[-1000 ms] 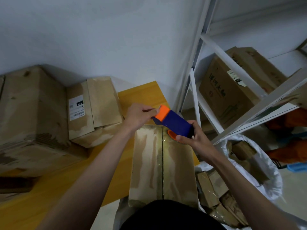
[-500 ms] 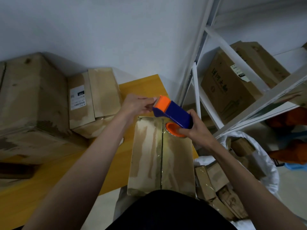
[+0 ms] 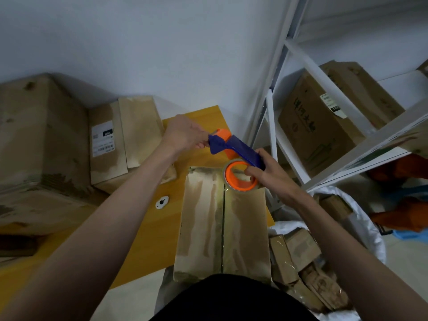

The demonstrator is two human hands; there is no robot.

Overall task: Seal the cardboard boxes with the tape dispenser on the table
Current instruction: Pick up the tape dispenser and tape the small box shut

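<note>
Gripped at its front end by the left hand (image 3: 185, 135) and at its roll end by the right hand (image 3: 266, 172), the tape dispenser (image 3: 234, 151) has been lifted off the taped cardboard box (image 3: 222, 225) on the table (image 3: 162, 228), so this seam looks done.

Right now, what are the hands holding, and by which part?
Both hold the blue-and-orange plastic tape dispenser. Left hand grips its front orange end; right hand holds the rear, fingers at the orange-cored tape roll, above the brown cardboard box.
</note>
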